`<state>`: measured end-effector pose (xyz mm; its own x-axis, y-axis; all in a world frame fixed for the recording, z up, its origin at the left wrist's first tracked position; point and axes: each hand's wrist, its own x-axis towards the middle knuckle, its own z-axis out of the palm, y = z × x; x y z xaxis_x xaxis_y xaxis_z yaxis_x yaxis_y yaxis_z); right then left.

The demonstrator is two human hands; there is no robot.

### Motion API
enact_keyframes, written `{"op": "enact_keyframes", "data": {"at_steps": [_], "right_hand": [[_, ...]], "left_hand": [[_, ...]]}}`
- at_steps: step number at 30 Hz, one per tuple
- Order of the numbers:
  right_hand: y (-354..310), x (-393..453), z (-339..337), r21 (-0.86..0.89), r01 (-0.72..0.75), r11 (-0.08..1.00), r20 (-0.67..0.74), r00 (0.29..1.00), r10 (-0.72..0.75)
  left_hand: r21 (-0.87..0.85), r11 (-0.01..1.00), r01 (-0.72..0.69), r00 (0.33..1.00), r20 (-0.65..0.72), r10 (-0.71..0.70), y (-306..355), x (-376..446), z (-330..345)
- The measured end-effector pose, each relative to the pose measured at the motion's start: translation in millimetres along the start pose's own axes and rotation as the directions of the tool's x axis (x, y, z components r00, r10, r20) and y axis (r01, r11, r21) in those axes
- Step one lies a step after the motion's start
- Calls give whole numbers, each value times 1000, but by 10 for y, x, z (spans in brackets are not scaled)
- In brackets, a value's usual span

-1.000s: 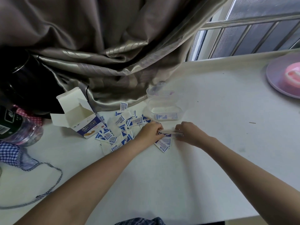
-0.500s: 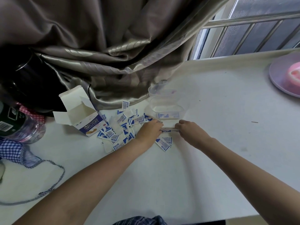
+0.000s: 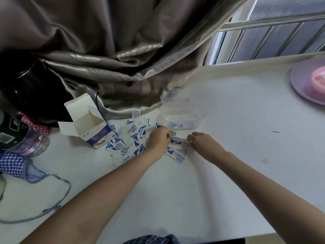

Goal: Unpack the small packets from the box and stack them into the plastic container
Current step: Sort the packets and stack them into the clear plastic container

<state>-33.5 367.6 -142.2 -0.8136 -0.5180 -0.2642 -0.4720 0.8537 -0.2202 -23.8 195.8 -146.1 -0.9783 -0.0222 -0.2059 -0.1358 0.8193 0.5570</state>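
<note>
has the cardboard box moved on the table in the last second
No. The open box keeps its spot against the curtain fold and loose packets; only the camera shifted.

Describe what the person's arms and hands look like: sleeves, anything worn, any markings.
Both forearms are bare, with no sleeve in view. The left hand and the right hand show no glove, ring, watch or bracelet. No markings are visible. The fingers are too small in the frame to show any nail detail.

Both forearms bare, no sleeves, watch or rings visible near either grip. Dark blue plaid garment (image 3: 151,240) shows at bottom edge.
</note>
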Motion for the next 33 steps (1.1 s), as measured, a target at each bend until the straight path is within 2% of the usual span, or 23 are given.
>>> {"op": "enact_keyframes", "data": {"at_steps": [5, 11, 14, 17, 18, 20, 22, 25, 29, 31, 33], "right_hand": [[-52, 14, 9, -86, -14, 996, 41, 999, 18], [-74, 27, -3, -113, -37, 993, 72, 996, 45], [-35, 20, -87, -15, -54, 998, 50, 997, 54], [102, 18, -342, 238, -73, 968, -48, 995, 87], [142, 14, -450, 333, -76, 940, -85, 990, 110], [193, 49, -685, 450, -60, 891, -165, 975, 149], [210, 134, -869, 515, -65, 855, -205, 959, 197], [182, 302, -1006, 608, -108, 786, -199, 938, 283], [135, 512, -945, 724, -151, 673, -207, 883, 422], [112, 580, -882, 721, -176, 670, -217, 861, 461], [104, 640, -812, 671, -232, 704, -211, 851, 481]], "left_hand": [[144, 986, -88, 988, 138, 68, 41, -35, -17], [215, 955, -204, 966, 205, 160, 52, -78, -39], [227, 943, -244, 961, 185, 204, 97, -98, -102], [188, 927, -326, 945, 80, 316, 192, -85, -309], [127, 933, -336, 942, 27, 335, 233, -79, -387], [-94, 952, -290, 952, -129, 277, 329, -2, -552], [-308, 932, -193, 965, -230, 124, 431, 111, -671], [-524, 851, -12, 979, -178, -95, 536, 276, -730], [-530, 819, 221, 960, -32, -279, 525, 467, -658], [-455, 839, 298, 943, 4, -333, 536, 545, -624], [-349, 883, 315, 944, 18, -329, 574, 597, -606]]}}
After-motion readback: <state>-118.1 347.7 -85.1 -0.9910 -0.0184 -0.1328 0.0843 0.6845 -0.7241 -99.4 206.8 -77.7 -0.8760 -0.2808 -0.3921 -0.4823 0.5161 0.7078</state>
